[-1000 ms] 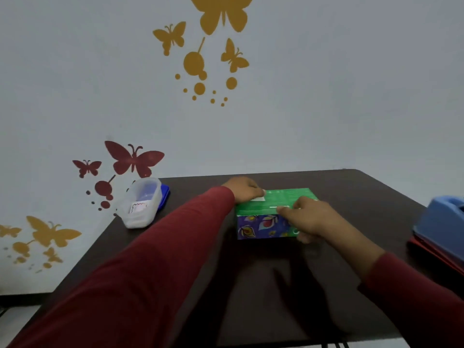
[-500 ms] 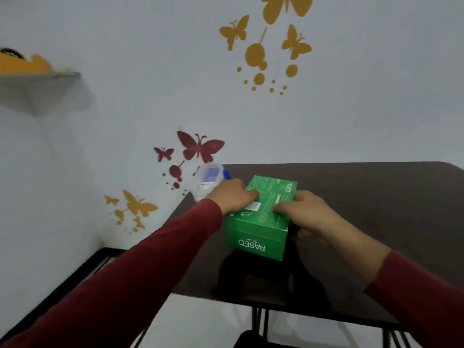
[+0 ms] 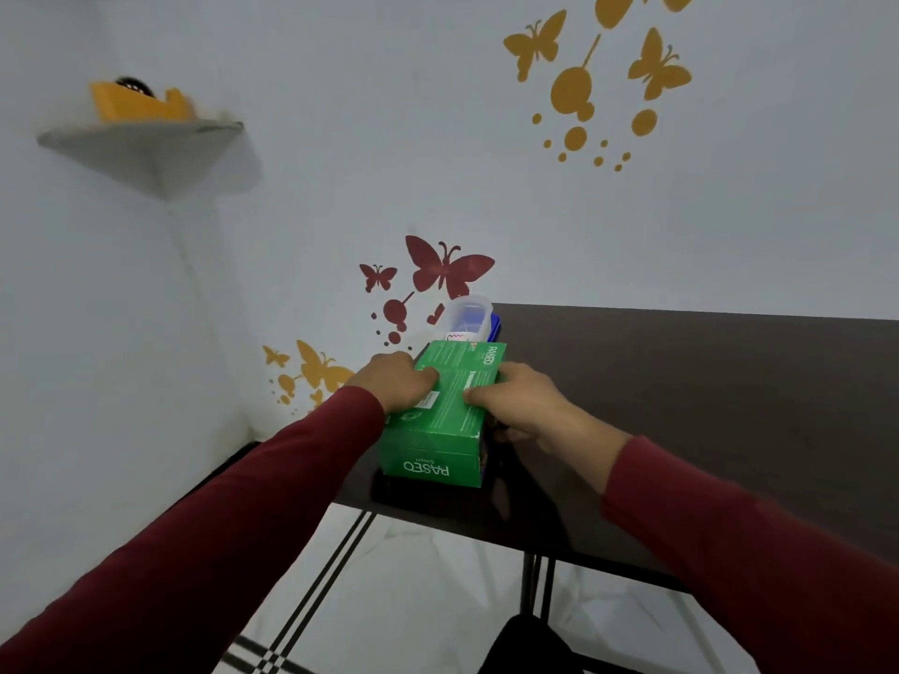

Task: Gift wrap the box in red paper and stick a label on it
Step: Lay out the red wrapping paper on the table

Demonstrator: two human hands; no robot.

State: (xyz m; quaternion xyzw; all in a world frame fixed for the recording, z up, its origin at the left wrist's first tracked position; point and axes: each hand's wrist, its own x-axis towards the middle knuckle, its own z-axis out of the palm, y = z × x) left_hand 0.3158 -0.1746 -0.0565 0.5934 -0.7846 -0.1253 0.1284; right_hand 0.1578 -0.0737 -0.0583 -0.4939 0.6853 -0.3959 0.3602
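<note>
Pale grey walls meet in a corner behind one dark brown desk (image 3: 705,396), whose near edge stands over a light tiled floor (image 3: 428,576).

Fingers (image 3: 428,379) of the left hand (image 3: 396,381) are curled over the left upper edge of the one green box (image 3: 450,420), their tips lying on its top face. The right hand (image 3: 515,398) lies across the right upper edge, its fingers (image 3: 474,395) bent and resting on the top face, with the thumb side down along the right wall of the box. Both hands thus clasp the box from either side, and the two sets of fingertips sit close together but apart on the lid. Two dark red sleeves run back from the wrists toward the camera.

That box stands on the desk near its left front corner, its long side running away from the viewer, with white lettering "PASEO" on the near end face and again on the top. No red paper covers it.

Just behind the box, touching or nearly touching its far end, stands one clear plastic container (image 3: 467,316) with a blue part beneath it.

On the walls are butterfly decals: two dark red ones (image 3: 447,267), and yellow ones in two groups, high up (image 3: 656,65) and low down (image 3: 316,367). One corner shelf (image 3: 146,148) on the left carries a yellow object (image 3: 136,104), too blurred to name.
</note>
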